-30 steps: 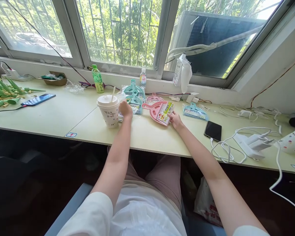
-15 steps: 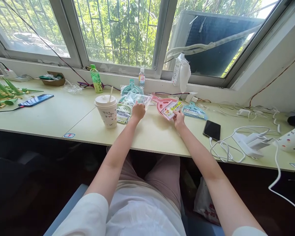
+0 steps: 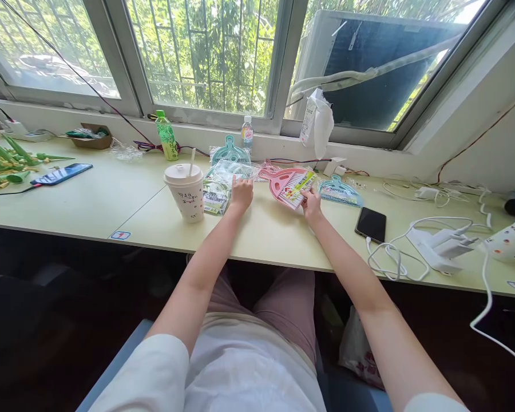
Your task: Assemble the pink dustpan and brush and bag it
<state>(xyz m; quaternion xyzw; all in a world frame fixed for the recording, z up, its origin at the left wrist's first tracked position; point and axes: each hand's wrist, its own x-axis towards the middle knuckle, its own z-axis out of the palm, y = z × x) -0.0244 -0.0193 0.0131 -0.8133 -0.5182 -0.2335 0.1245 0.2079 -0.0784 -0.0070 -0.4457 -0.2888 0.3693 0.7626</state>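
Note:
My right hand (image 3: 311,207) is closed on the lower right edge of a pink mini dustpan (image 3: 278,182) with a white-bristled brush and a yellow label. Its handle points left. My left hand (image 3: 242,194) is over the table with fingers stretched forward, at the near edge of a crumpled clear plastic bag (image 3: 234,168); whether the fingertips touch the bag is hard to tell. Behind the bag, a teal dustpan (image 3: 229,150) in wrapping leans near the wall. A packaged green-edged set (image 3: 216,197) lies left of my left hand, and another teal dustpan (image 3: 340,191) lies right of the pink one.
A lidded paper cup (image 3: 184,194) with a straw stands left of my left hand. Farther back are a green bottle (image 3: 166,136) and a small clear bottle (image 3: 247,133). On the right lie a black phone (image 3: 371,224), white cables and a power strip (image 3: 438,252).
My left hand has loosened from the clear plastic bag, which now lies flatter beyond the fingers. The pink dustpan, still in my right hand, has shifted slightly left.

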